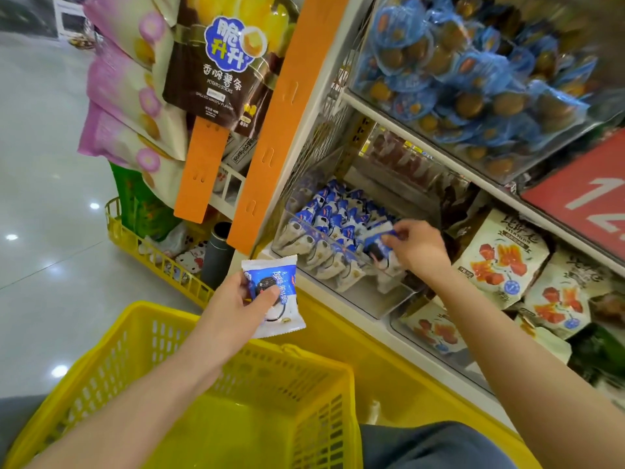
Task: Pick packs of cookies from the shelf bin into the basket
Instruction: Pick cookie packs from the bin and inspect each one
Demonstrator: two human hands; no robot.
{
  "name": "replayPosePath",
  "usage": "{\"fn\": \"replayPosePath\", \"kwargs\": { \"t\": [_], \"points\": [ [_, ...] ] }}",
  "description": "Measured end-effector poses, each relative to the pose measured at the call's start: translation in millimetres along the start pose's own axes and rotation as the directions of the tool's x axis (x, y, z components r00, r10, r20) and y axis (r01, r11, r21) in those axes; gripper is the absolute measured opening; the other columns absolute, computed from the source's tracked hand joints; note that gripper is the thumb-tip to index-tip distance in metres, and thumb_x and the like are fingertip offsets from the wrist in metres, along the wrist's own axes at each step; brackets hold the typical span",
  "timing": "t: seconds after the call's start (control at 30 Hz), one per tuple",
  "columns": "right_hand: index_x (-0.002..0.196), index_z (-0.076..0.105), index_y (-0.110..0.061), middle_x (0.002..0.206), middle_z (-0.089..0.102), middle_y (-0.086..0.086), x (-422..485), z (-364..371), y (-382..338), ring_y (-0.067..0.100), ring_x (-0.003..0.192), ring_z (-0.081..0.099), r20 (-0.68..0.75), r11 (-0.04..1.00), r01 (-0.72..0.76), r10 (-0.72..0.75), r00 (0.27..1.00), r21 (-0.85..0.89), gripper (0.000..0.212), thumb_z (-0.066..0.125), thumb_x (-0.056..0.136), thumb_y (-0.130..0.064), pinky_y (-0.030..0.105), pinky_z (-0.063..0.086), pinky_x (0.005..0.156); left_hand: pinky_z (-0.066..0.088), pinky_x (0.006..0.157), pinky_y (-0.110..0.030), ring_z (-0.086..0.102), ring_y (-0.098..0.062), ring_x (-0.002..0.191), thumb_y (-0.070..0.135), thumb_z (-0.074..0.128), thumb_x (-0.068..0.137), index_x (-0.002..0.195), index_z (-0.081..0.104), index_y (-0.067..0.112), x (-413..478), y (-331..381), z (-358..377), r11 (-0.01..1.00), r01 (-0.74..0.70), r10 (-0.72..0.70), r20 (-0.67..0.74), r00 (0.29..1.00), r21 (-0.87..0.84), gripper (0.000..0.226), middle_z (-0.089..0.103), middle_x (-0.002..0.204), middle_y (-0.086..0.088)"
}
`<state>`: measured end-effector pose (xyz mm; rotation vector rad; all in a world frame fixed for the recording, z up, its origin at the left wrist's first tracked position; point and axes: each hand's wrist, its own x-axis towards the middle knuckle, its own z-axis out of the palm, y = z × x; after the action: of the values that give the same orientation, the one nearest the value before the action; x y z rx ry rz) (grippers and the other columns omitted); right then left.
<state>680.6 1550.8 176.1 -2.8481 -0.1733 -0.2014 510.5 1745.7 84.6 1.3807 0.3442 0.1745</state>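
A clear shelf bin (382, 301) holds several blue-and-white cookie packs (333, 228). My left hand (241, 308) grips one such pack (282, 304) between thumb and fingers, held above the far rim of the yellow basket (189, 377). Over the bin's right side, my right hand (417, 247) pinches another blue-and-white pack (377, 243) that still touches the pile. The basket stands below me, and the part of its floor I can see is bare.
Orange hanging strips (280, 120) with snack bags flank the shelf's left edge. A bin of blue-wrapped snacks (473, 72) sits on the shelf above. White bags with orange print (500, 252) lie right of the cookie bin. A second yellow basket (148, 252) stands on the floor at left.
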Motion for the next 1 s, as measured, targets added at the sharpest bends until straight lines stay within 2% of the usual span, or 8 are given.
{"fn": "replayPosePath", "kwargs": {
  "t": [0.1,0.23,0.33,0.47,0.57,0.73,0.83,1.0],
  "points": [
    [0.088,0.060,-0.016,0.084,0.065,0.002,-25.2,-20.1,-12.3,0.015,0.076,0.062,-0.138,0.930,0.133,-0.090,0.986,0.342,0.011,0.061,0.088,-0.027,0.032,0.053,0.069,0.043,0.046,-0.009,0.059,0.004,0.060,0.016,0.055,0.091,0.103,0.052,0.018,1.3,-1.6,-0.7,0.995,0.081,-0.082,-0.021,0.996,-0.050,0.012,0.063,0.083,0.007],
    [0.081,0.060,-0.019,0.078,0.070,0.000,-73.9,-26.0,-36.4,0.005,0.066,0.065,0.048,0.769,0.096,-0.163,0.986,0.632,0.008,0.061,0.088,-0.022,0.015,0.050,0.053,0.049,0.070,-0.028,0.062,-0.009,0.082,0.021,0.054,0.092,0.103,0.054,0.021,-1.8,-2.9,-1.8,0.984,0.152,-0.154,-0.018,0.988,-0.097,0.010,0.065,0.092,0.005],
    [0.079,0.059,-0.014,0.068,0.071,-0.001,-101.0,-21.2,-47.6,0.005,0.061,0.066,0.188,0.700,0.005,-0.198,0.962,0.714,0.012,0.059,0.089,-0.020,0.015,0.048,0.046,0.049,0.071,-0.031,0.060,-0.009,0.076,0.022,0.052,0.094,0.099,0.055,0.023,-7.3,-0.4,-1.2,0.975,0.187,-0.189,-0.005,0.982,-0.121,0.006,0.065,0.089,0.004],
    [0.079,0.059,-0.015,0.073,0.069,-0.003,-125.0,3.8,-56.6,0.004,0.062,0.063,0.449,0.649,-0.171,-0.290,0.845,0.742,0.010,0.058,0.089,-0.012,0.014,0.048,0.051,0.053,0.066,-0.035,0.059,-0.017,0.079,0.027,0.045,0.096,0.106,0.054,0.017,-16.8,8.4,1.8,0.941,0.224,-0.214,0.067,0.975,-0.255,0.017,0.064,0.093,-0.004],
    [0.086,0.060,-0.009,0.089,0.063,0.008,-133.6,23.5,-61.6,0.011,0.070,0.063,0.439,0.629,-0.199,-0.251,0.863,0.752,0.002,0.060,0.088,-0.009,0.019,0.056,0.058,0.053,0.084,-0.048,0.064,-0.023,0.097,0.044,0.053,0.084,0.117,0.055,0.015,-22.1,14.8,0.6,0.907,0.256,-0.199,0.196,0.960,-0.334,0.044,0.067,0.107,-0.010],
    [0.085,0.059,-0.021,0.082,0.061,-0.004,-136.5,29.1,-67.1,-0.005,0.058,0.060,0.369,0.651,-0.128,-0.248,0.896,0.748,0.005,0.059,0.089,-0.019,0.012,0.050,0.053,0.049,0.058,-0.018,0.068,-0.009,0.081,0.013,0.074,0.074,0.117,0.048,0.017,-27.3,16.1,-0.2,0.986,0.133,-0.111,0.194,0.975,-0.104,0.050,0.068,0.106,-0.007],
    [0.107,0.054,-0.023,0.094,0.059,-0.008,-128.5,22.6,-63.7,-0.009,0.067,0.058,0.329,0.682,-0.117,-0.189,0.925,0.721,0.019,0.048,0.093,-0.034,0.007,0.048,0.057,0.053,0.066,-0.017,0.068,-0.005,0.084,0.007,0.072,0.076,0.116,0.049,0.023,-25.3,14.6,-3.3,0.992,0.116,-0.098,0.263,0.960,-0.055,0.049,0.072,0.097,0.004],
    [0.099,0.064,-0.022,0.098,0.070,0.009,-123.2,14.3,-58.1,0.016,0.081,0.065,0.468,0.785,-0.076,-0.286,0.836,0.615,0.012,0.056,0.090,-0.023,0.017,0.053,0.062,0.054,0.069,-0.018,0.068,-0.009,0.091,0.008,0.072,0.078,0.120,0.051,0.024,-26.9,18.7,-4.6,0.994,0.094,-0.107,0.468,0.877,0.052,0.050,0.072,0.100,0.000]
  ]
}}
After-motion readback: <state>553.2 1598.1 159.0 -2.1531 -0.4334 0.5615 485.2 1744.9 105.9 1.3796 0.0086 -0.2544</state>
